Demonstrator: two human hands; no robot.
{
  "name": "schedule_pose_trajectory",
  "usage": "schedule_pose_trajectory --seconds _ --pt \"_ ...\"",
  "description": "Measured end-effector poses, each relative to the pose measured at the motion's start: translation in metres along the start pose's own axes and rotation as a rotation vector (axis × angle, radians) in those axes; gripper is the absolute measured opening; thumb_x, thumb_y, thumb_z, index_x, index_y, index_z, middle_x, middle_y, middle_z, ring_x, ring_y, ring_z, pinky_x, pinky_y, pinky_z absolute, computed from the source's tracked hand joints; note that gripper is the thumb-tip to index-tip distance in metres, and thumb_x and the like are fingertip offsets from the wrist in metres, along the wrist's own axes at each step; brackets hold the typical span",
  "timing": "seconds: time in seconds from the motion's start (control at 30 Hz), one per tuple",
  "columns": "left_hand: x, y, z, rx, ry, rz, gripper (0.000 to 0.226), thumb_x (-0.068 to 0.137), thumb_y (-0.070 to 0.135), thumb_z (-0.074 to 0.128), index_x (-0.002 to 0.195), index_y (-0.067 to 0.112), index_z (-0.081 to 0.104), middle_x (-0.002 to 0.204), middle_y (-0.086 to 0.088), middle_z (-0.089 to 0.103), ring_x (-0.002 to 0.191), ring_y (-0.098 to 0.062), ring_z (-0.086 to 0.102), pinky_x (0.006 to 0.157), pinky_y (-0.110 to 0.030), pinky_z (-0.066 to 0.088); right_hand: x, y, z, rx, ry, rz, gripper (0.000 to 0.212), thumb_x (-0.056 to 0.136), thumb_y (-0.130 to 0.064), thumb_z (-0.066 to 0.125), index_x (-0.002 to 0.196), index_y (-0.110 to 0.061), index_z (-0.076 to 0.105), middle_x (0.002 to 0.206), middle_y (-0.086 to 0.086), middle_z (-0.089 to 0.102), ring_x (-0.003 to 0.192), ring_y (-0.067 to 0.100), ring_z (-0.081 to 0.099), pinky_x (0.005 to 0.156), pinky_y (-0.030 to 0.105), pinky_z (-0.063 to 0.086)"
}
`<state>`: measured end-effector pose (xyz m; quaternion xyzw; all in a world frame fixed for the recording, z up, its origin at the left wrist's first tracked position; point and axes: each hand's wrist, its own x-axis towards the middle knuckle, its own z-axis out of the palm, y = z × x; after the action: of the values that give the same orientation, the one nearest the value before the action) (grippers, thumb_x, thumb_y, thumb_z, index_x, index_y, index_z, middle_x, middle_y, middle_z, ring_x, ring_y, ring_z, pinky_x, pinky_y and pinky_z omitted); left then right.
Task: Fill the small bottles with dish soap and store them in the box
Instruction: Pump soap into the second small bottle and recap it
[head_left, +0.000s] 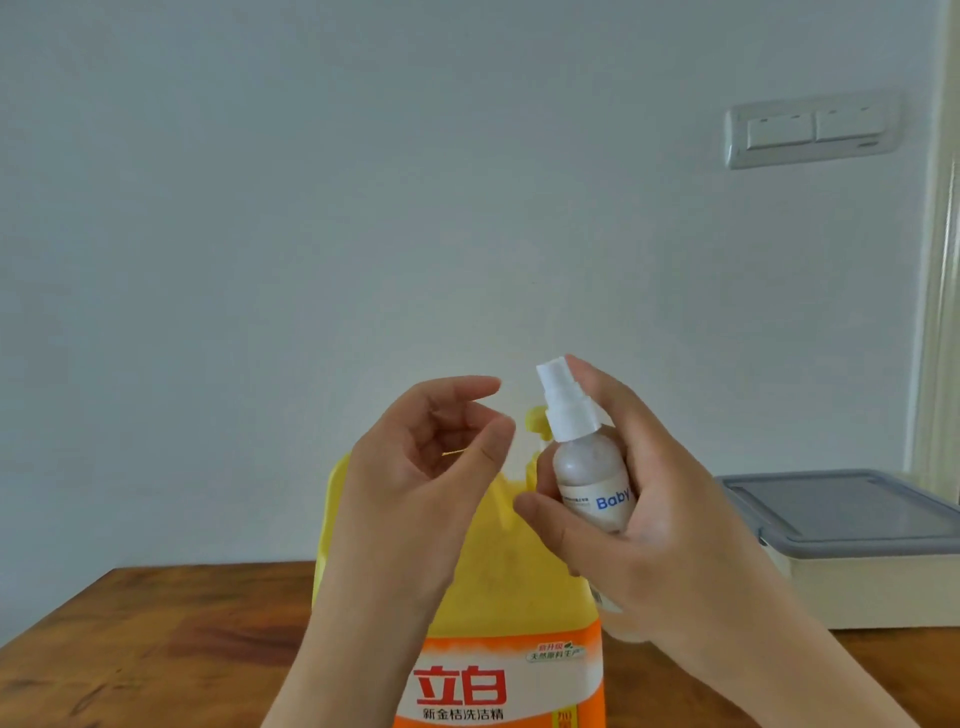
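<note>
A small spray bottle (592, 480) is gripped near-upright in the right hand (639, 514), its cap just beside the loosely curled, empty left hand (415, 467).

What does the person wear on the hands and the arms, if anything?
Nothing that shows. The left hand and the right hand are bare, without gloves. The left forearm and the right forearm are bare as well, with no sleeve up to the picture's lower edge. No ring, watch or bracelet is visible.
</note>
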<state>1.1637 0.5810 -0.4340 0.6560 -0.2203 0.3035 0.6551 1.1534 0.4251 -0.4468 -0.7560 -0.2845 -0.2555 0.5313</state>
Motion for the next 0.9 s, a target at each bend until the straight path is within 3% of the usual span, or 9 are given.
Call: schedule_pose_trajectory --seconds 0.1,0.17,0.33,0.47,0.53,0.67,0.77,0.83,0.9 --pt "-0.007 0.008 0.007 0.034 -0.07 0.068 0.024 0.072 0.043 0.079 0.092 0.031 0.076 0.085 0.007 0.076 0.081 -0.006 0.071 0.066 -0.013 0.052 -0.001 -0.001 0.002 -0.017 0.025 0.026 0.087 0.076 -0.036 0.07 0.145 -0.048 0.019 0.085 -0.017 0.067 0.069 -0.003 0.065 0.06 0.003 0.045" --pt "-0.011 0.01 0.013 0.117 -0.096 0.101 0.031 0.068 0.055 0.075 0.091 0.034 0.074 0.085 0.011 0.076 0.082 -0.008 0.071 0.069 -0.02 0.054 -0.001 -0.002 0.004 -0.025 0.003 0.045 0.088 0.076 -0.041 0.064 0.147 -0.048 0.012 0.092 -0.029 0.065 0.077 -0.009 0.065 0.064 0.001 0.043" --pt "-0.011 0.009 0.011 0.125 -0.122 0.057 0.037 0.064 0.056 0.079 0.087 0.028 0.073 0.082 0.002 0.075 0.079 -0.022 0.07 0.072 -0.042 0.057 -0.004 -0.006 0.009 0.089 -0.128 0.089 0.088 0.081 -0.038 0.062 0.143 -0.057 0.002 0.08 -0.022 0.068 0.064 0.003 0.068 0.057 0.015 0.052" --pt "-0.006 0.015 0.002 -0.107 -0.354 -0.102 0.028 0.078 0.037 0.074 0.099 0.019 0.076 0.095 -0.008 0.076 0.077 -0.028 0.073 0.053 -0.035 0.057 -0.001 -0.003 0.009 0.22 -0.169 0.164 0.089 0.074 -0.031 0.069 0.143 -0.051 0.018 0.078 -0.012 0.067 0.055 0.01 0.065 0.055 0.019 0.051" --pt "-0.006 0.016 -0.001 -0.204 -0.425 -0.127 0.029 0.083 0.031 0.067 0.106 0.016 0.073 0.101 -0.012 0.075 0.079 -0.033 0.071 0.052 -0.036 0.055 0.0 -0.002 0.009 0.297 -0.172 0.202 0.084 0.068 -0.036 0.076 0.139 -0.044 0.033 0.081 -0.009 0.067 0.058 0.011 0.065 0.059 0.023 0.051" --pt "-0.005 0.013 -0.001 -0.308 -0.339 -0.108 0.031 0.083 0.027 0.065 0.11 0.012 0.069 0.1 -0.016 0.074 0.075 -0.031 0.069 0.055 -0.033 0.054 0.001 -0.001 0.001 0.573 -0.18 0.258 0.076 0.061 -0.039 0.083 0.131 -0.034 0.051 0.085 -0.002 0.072 0.076 0.012 0.069 0.067 0.02 0.051" --pt "-0.003 0.009 0.002 -0.351 -0.287 -0.138 0.034 0.083 0.027 0.065 0.112 0.01 0.068 0.089 -0.016 0.072 0.061 -0.027 0.055 0.049 -0.031 0.049 0.002 -0.006 0.0 0.735 -0.232 0.25 0.052 0.075 -0.035 0.075 0.122 -0.02 0.06 0.085 0.009 0.07 0.066 0.016 0.065 0.059 0.021 0.051" --pt "-0.001 0.005 0.001 -0.378 -0.295 -0.151 0.032 0.084 0.026 0.063 0.112 0.012 0.068 0.086 -0.013 0.072 0.064 -0.025 0.06 0.056 -0.033 0.055 0.002 -0.008 0.001 0.869 -0.306 0.279 0.05 0.081 -0.041 0.062 0.121 -0.011 0.061 0.084 0.018 0.064 0.056 0.015 0.06 0.051 0.02 0.048" --pt "-0.001 0.003 -0.002 -0.403 -0.306 -0.159 0.032 0.083 0.026 0.063 0.112 0.014 0.069 0.084 -0.008 0.074 0.08 -0.023 0.068 0.076 -0.033 0.058 0.001 -0.009 0.002 1.004 -0.418 0.326 0.049 0.087 -0.049 0.05 0.122 -0.017 0.061 0.089 0.028 0.055 0.049 0.015 0.055 0.046 0.02 0.045"
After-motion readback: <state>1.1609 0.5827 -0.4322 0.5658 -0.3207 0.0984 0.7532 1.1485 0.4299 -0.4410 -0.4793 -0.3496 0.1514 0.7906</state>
